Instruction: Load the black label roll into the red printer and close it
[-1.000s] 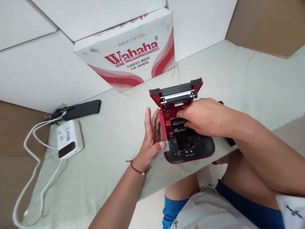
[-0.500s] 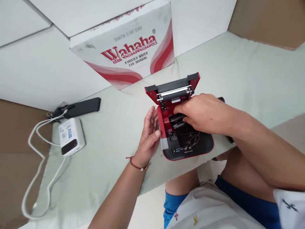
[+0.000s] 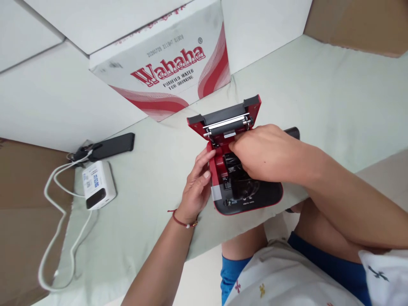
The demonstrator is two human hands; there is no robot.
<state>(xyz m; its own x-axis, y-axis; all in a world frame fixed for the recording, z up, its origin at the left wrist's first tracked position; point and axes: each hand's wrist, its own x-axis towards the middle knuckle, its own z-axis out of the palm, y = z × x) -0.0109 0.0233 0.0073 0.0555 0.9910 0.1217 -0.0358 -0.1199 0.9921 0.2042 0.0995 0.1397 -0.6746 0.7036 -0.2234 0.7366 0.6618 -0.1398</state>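
A red and black label printer (image 3: 247,207) lies on the cloth-covered surface with its lid (image 3: 225,111) raised, showing a roller and a metal bar. In its compartment is a roll of shiny black film (image 3: 244,187), its loose end draped over the front. My right hand (image 3: 270,153) reaches in from the right, fingers curled down at the roll; the fingertips are mostly hidden. Against the printer's left wall rests my left hand (image 3: 197,182), its fingers bent over the edge and the thumb on the side.
Behind the printer stands a Wahaha water carton (image 3: 165,76). To the left lie a white power bank (image 3: 99,182), a white cable (image 3: 51,191) and a black phone-like object (image 3: 113,146). A dark object (image 3: 293,132) shows behind my right wrist. Brown cardboard (image 3: 357,25) is at back right.
My left fingers have closed onto the printer's left edge, where they were looser beside it. The right hand has pressed slightly left and deeper over the roll.
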